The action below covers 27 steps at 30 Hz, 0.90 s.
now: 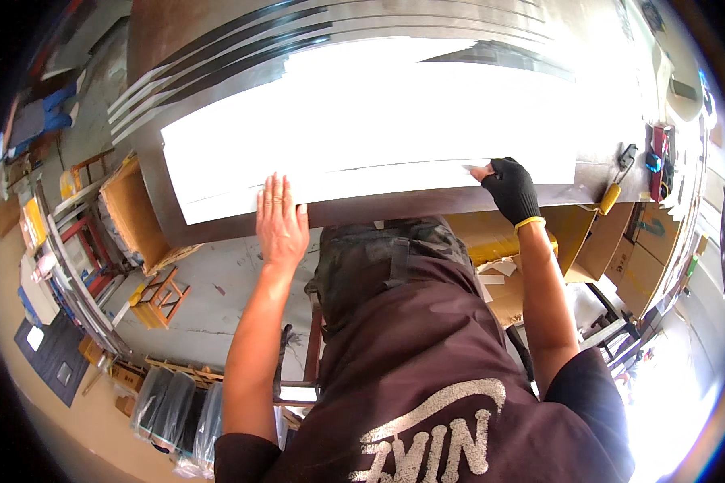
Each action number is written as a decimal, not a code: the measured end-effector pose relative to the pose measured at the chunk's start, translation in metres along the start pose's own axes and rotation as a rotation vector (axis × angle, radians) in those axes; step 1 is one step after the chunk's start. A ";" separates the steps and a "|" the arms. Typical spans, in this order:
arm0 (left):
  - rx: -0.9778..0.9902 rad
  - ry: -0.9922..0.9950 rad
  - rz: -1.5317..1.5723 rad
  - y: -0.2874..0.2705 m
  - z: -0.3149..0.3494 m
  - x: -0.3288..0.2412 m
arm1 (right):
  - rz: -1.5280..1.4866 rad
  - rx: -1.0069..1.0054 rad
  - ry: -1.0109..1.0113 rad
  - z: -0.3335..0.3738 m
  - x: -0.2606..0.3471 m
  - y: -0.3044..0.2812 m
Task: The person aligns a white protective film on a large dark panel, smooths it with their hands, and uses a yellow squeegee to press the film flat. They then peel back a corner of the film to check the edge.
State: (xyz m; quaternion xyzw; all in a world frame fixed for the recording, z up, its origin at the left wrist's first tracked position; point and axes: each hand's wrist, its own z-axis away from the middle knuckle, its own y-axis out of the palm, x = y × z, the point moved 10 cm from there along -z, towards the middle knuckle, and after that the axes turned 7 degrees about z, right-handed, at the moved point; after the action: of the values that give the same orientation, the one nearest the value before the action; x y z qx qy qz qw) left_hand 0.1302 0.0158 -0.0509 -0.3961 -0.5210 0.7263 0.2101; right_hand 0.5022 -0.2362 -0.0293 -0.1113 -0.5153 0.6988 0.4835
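A large white sheet (pixel 362 121), washed out by glare, lies on the dark tabletop (pixel 338 211). A thin dark line runs along its near side, marking off a narrow white strip (pixel 370 179). My left hand (pixel 280 221) is bare and rests flat over the near edge, fingers stretched out. On my right hand (pixel 511 191) is a black glove with bare fingertips and a yellow cuff. Its thumb and fingers are closed at the right part of the dark line, around something small and thin that I cannot make out.
Long dark strips (pixel 242 60) lie beyond the sheet. A yellow-handled tool (pixel 611 198) sits at the table's right edge, near a dark red box (pixel 662 157). Cardboard boxes (pixel 648 245) stand below right. An open carton (pixel 137 217) and a small wooden stool (pixel 163 298) are at left.
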 end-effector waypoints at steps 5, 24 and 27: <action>-0.003 -0.005 -0.009 0.001 0.000 -0.001 | -0.126 0.037 0.073 0.001 -0.020 0.018; 0.004 -0.009 -0.003 0.003 0.001 -0.002 | -0.224 -0.077 0.270 0.004 -0.025 0.026; 0.011 -0.010 -0.020 0.004 0.001 -0.001 | -0.240 -0.082 0.276 0.005 -0.022 0.024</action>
State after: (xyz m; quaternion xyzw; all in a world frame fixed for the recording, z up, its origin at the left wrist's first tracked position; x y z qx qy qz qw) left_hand 0.1306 0.0129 -0.0543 -0.3859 -0.5218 0.7292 0.2170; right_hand 0.4973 -0.2567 -0.0544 -0.1633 -0.4818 0.5926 0.6245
